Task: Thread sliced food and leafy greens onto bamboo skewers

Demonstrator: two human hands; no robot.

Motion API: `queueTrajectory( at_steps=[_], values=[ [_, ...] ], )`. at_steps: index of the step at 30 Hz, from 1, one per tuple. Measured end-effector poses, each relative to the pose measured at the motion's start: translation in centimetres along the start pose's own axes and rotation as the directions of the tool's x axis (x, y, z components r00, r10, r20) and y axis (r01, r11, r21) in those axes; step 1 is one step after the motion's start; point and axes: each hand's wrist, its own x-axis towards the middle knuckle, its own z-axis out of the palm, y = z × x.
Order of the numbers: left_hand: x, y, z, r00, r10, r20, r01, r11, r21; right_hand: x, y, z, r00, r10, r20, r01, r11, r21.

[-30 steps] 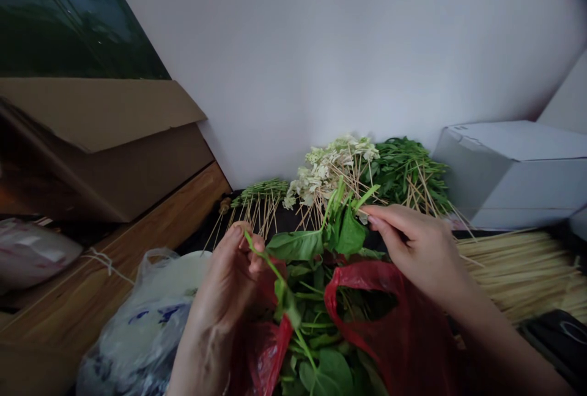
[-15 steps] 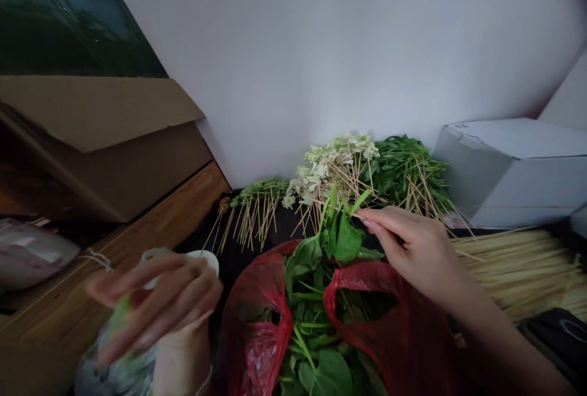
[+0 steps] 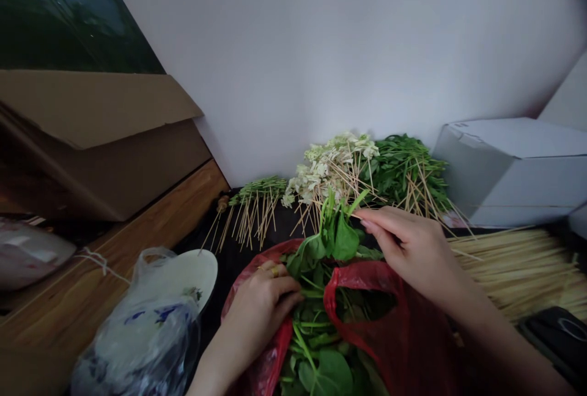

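My right hand (image 3: 408, 243) pinches a thin wooden skewer between thumb and fingertips. Several green leaves with pale stems (image 3: 339, 231) are threaded on this skewer, over the open mouth of a red plastic bag (image 3: 403, 322). Loose leafy greens (image 3: 325, 371) fill the bag. At the bag's left side, my left hand (image 3: 263, 298) reaches into the greens, its fingers bent and the thumb and forefinger tips close together on a stem or leaf. Its other fingertips are hidden among the leaves. A ring sits on one finger.
Against the wall lie skewered thin green pieces (image 3: 259, 188), pale leafy skewers (image 3: 339, 161) and dark green leafy skewers (image 3: 408, 164). Bare skewers (image 3: 527, 267) lie at right by a white box (image 3: 527, 170). Left are a white bowl (image 3: 206, 271), a clear plastic bag (image 3: 142, 335) and a cardboard box (image 3: 128, 164).
My left hand has swung right, from over the clear plastic bag and bowl into the greens in the red bag. My right hand stays almost still with the skewer.
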Motion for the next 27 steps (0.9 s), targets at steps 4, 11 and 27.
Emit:
queueTrajectory(
  at_steps=[4,11,27],
  values=[
    [-0.1,0.1,-0.6,0.996,-0.069,0.059,0.071,0.997,-0.033,0.0,0.0,0.1,1.000,-0.001,0.007,0.001,1.000,0.001],
    [0.1,0.0,1.3,0.993,-0.105,0.047,0.113,0.966,-0.234,0.0,-0.3,0.0,1.000,0.007,-0.001,-0.007,1.000,0.012],
    [0.8,0.4,-1.4,0.858,-0.481,-0.178,-0.129,0.134,-0.983,0.1,-0.2,-0.2,0.999,0.039,0.013,-0.039,0.999,0.024]
  ],
)
